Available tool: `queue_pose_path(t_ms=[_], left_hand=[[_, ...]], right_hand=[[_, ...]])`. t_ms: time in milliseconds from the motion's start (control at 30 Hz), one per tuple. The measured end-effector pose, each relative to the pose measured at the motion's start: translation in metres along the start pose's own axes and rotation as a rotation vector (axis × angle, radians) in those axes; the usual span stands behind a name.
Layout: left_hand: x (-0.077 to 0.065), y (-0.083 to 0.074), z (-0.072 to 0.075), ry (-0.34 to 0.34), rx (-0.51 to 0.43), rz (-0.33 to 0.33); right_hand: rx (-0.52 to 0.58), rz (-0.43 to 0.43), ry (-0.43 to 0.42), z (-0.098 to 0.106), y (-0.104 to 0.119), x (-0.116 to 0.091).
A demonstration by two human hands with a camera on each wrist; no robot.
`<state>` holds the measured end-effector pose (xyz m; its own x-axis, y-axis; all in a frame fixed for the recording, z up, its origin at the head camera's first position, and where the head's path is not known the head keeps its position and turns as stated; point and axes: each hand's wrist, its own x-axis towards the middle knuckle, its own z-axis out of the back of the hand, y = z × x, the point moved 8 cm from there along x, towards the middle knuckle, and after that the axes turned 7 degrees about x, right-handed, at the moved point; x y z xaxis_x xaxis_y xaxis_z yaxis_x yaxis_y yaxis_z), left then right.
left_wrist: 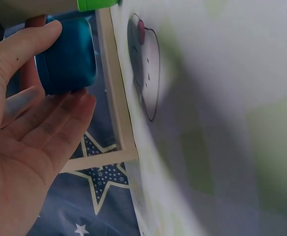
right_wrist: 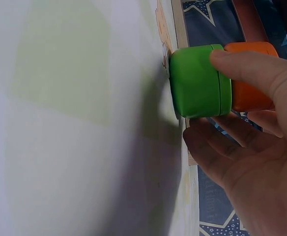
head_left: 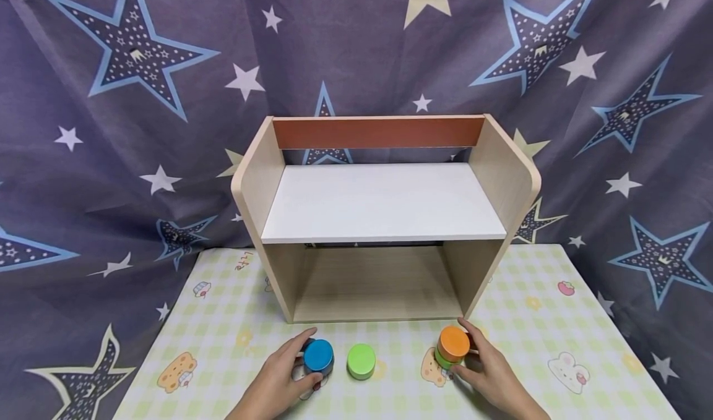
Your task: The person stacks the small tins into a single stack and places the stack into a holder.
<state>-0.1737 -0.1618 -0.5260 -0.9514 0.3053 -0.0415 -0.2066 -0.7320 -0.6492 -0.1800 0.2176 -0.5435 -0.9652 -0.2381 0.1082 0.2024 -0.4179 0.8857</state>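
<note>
Head: before the shelf (head_left: 384,200), my left hand (head_left: 278,373) is pinching a blue jar (head_left: 319,355), my right hand (head_left: 492,373) a green jar (head_left: 444,360) under an orange jar (head_left: 453,342). Left wrist: mine's seeming light, stiff. Right wrist: probably slick sides are wanting mid-wall pinching.

You face a pale wooden shelf unit (head_left: 504,163) on a green-and-white checked counter (head_left: 607,339) with cartoon prints. The unit has a white middle shelf (head_left: 384,203) and a reddish-brown rail (head_left: 379,133) along its upper back. In front of it, your left hand (head_left: 280,373) grips a round blue container (head_left: 319,355); your right hand (head_left: 491,372) holds an orange container (head_left: 453,342) stacked on a lower green container (head_left: 442,362). A lone green container (head_left: 361,361) stands between your hands, nearer the left. Behind hangs a dark, star-patterned curtain (head_left: 607,12).
</note>
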Motion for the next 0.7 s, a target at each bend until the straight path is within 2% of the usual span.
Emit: queue_pose_path(t_ms=[267,433,700], left_hand=[[0.003,-0.011,-0.001,0.021,-0.055,-0.029],[0.007,-0.019,-0.004,0.021,-0.085,-0.070],[0.011,-0.027,-0.007,0.002,-0.084,-0.111]], right_hand=[[-0.001,-0.001,0.001,0.000,-0.001,0.000],[-0.018,0.004,-0.006,0.000,-0.002,0.000],[-0.042,0.014,-0.009,0.000,-0.002,0.000]])
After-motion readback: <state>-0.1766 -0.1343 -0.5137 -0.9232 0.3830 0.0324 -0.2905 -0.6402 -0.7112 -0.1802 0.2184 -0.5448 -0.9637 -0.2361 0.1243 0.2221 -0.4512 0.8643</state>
